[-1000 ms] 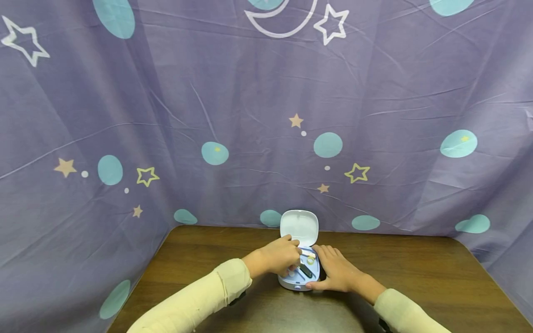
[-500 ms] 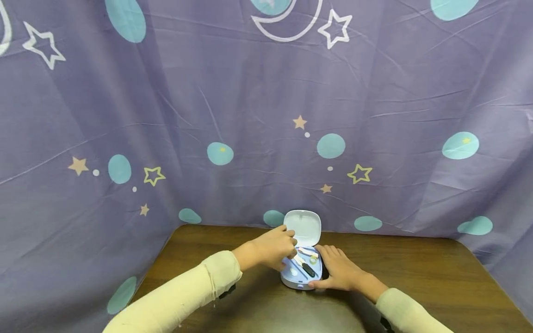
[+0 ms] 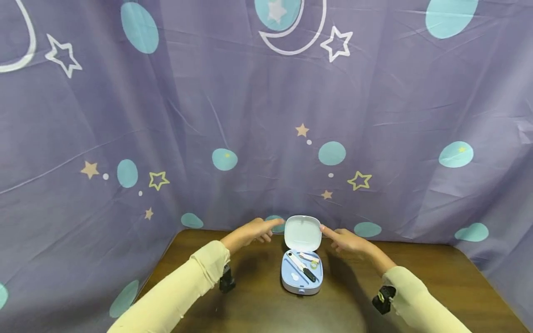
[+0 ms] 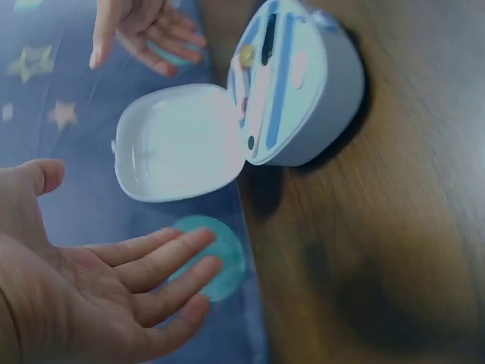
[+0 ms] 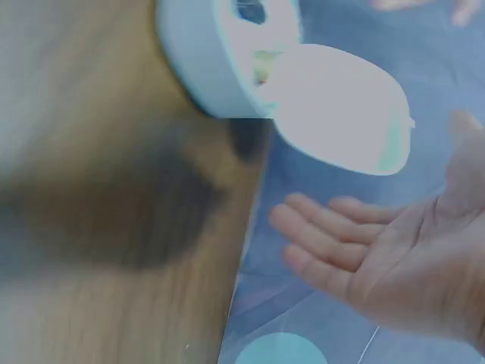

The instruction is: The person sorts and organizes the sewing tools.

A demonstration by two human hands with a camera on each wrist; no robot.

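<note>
A small white-and-blue case (image 3: 301, 290) sits on the table with its white lid (image 3: 303, 234) raised at the back. In its blue tray lie a slim white tool with a black handle (image 3: 309, 274), a pinkish-white slender piece (image 3: 309, 257), a small yellow ring (image 3: 314, 265) and a white oval piece (image 3: 294, 276). My left hand (image 3: 255, 230) is in the air left of the lid, fingers spread and holding nothing, as the left wrist view shows. On the lid's other side is my right hand (image 3: 349, 241), also holding nothing, its fingers extended in the right wrist view.
The brown wooden table (image 3: 258, 296) runs back to a purple curtain (image 3: 258, 115) with stars and teal ovals, which rises close behind the lid. Cream sleeves and black wrist cameras (image 3: 383, 299) are on both arms.
My left hand has left the tray and moved up and left. My right hand has let go of the case's right side and risen beside the lid. The slim tool now lies fully visible.
</note>
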